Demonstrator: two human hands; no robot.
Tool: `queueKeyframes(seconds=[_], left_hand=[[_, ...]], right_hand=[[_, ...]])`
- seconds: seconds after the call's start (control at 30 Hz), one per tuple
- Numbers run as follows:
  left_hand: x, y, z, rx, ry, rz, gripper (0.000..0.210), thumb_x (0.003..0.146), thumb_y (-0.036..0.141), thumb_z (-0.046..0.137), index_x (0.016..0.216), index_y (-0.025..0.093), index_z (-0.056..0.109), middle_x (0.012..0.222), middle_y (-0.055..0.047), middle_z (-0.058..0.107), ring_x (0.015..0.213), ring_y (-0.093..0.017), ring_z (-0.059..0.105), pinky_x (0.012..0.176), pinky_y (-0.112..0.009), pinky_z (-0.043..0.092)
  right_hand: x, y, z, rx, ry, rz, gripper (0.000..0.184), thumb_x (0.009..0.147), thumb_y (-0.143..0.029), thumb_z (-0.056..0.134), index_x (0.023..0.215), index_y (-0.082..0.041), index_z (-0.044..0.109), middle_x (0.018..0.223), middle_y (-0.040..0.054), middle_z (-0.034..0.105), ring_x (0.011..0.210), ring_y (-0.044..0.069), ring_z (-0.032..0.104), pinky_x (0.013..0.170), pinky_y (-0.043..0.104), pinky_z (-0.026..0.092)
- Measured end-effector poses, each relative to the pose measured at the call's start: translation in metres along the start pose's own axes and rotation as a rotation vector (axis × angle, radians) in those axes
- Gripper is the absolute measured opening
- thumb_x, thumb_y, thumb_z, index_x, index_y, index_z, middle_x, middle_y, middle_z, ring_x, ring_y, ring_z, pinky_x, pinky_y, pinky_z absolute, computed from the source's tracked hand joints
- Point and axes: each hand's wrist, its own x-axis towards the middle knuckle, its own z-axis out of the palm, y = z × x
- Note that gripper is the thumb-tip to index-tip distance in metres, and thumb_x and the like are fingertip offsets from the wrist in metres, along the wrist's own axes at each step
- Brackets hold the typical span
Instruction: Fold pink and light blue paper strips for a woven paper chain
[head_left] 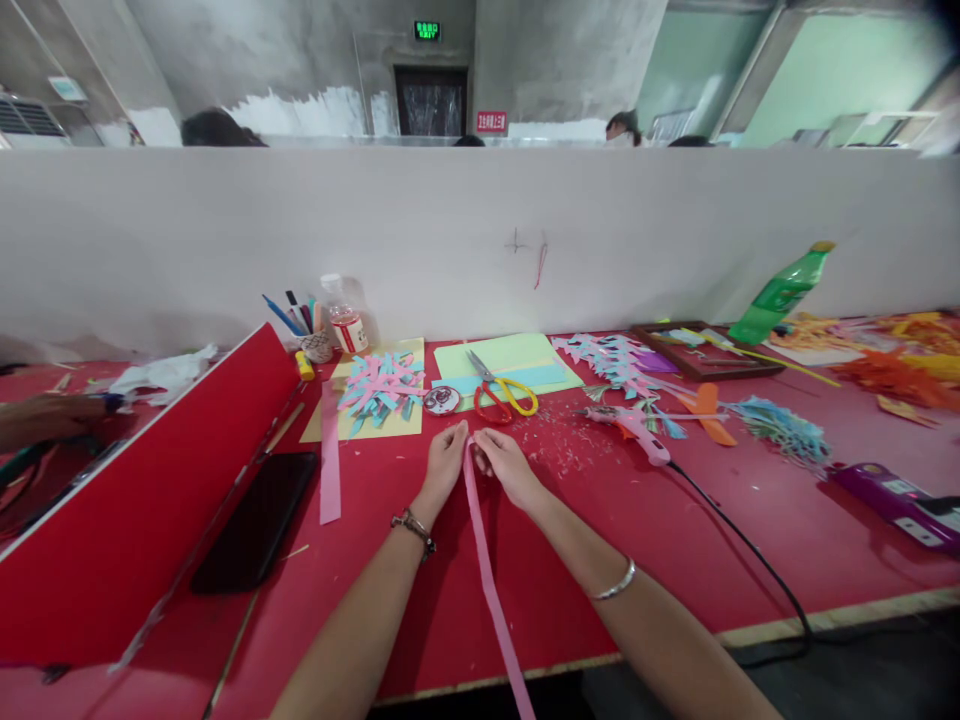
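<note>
A long pink paper strip [487,570] runs from my fingertips toward me and hangs over the table's front edge. Its far end is pinched between my left hand [446,462] and my right hand [508,465], which almost meet; both are closed on it. Just beyond them lie scissors [495,388] with one red and one yellow handle, blades apart, on pale green and blue paper [529,352]. Left of the scissors is a small round disc [442,400]. A pile of pink and blue paper pieces [382,388] rests on yellow paper [315,425], beside another pink strip [330,470].
A pink glue gun [634,425] with a black cord lies right, near fringed paper [611,362] and a wooden tray [697,365]. A green bottle [784,295] leans there. A phone [259,520] and red board [165,500] lie left; another person's hand [56,420] is behind the board.
</note>
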Motion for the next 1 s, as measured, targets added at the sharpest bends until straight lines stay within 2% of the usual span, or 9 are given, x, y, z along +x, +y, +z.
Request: queueKeyframes(seconds=[0.2, 0.4, 0.53, 0.77, 1.0], left_hand=[[-0.0018, 0.0017, 0.0018, 0.070, -0.038, 0.043, 0.035, 0.073, 0.043, 0.043, 0.056, 0.014, 0.051, 0.053, 0.002, 0.051, 0.055, -0.011, 0.046, 0.054, -0.021, 0.037], [-0.0028, -0.0011, 0.0012, 0.101, -0.065, 0.070, 0.037, 0.077, 0.042, 0.038, 0.057, 0.014, 0.051, 0.051, 0.003, 0.050, 0.052, -0.011, 0.046, 0.051, -0.020, 0.036], [-0.0038, 0.0014, 0.0015, 0.098, -0.068, 0.078, 0.041, 0.079, 0.043, 0.033, 0.053, 0.015, 0.048, 0.045, 0.003, 0.046, 0.047, -0.010, 0.045, 0.051, -0.020, 0.037], [-0.0035, -0.0001, -0.0023, 0.117, 0.050, 0.068, 0.039, 0.079, 0.044, 0.033, 0.054, 0.016, 0.044, 0.047, 0.004, 0.044, 0.047, -0.009, 0.041, 0.047, -0.019, 0.032], [-0.0019, -0.0034, 0.0007, 0.133, -0.088, 0.092, 0.035, 0.078, 0.038, 0.038, 0.058, 0.013, 0.053, 0.055, 0.001, 0.053, 0.055, -0.011, 0.047, 0.056, -0.020, 0.037]], right_hand=[[0.0032, 0.0007, -0.0049, 0.014, 0.118, -0.022, 0.033, 0.073, -0.045, 0.040, 0.054, -0.019, 0.038, 0.044, -0.0057, 0.036, 0.039, 0.007, 0.032, 0.039, 0.020, 0.025], [0.0024, -0.0010, -0.0028, -0.031, 0.080, -0.028, 0.032, 0.070, -0.044, 0.046, 0.053, -0.019, 0.038, 0.044, -0.0060, 0.035, 0.039, 0.007, 0.031, 0.039, 0.020, 0.024], [0.0011, -0.0016, -0.0031, -0.061, 0.042, -0.044, 0.033, 0.073, -0.043, 0.043, 0.051, -0.018, 0.038, 0.042, -0.0056, 0.036, 0.039, 0.007, 0.032, 0.040, 0.021, 0.024], [0.0002, -0.0006, -0.0034, -0.061, 0.017, -0.051, 0.030, 0.071, -0.039, 0.046, 0.051, -0.018, 0.041, 0.040, -0.0060, 0.037, 0.038, 0.007, 0.033, 0.040, 0.020, 0.024], [0.0031, -0.0011, -0.0071, 0.004, 0.144, -0.034, 0.027, 0.073, -0.037, 0.041, 0.054, -0.018, 0.039, 0.043, -0.0066, 0.037, 0.039, 0.006, 0.033, 0.039, 0.019, 0.025]])
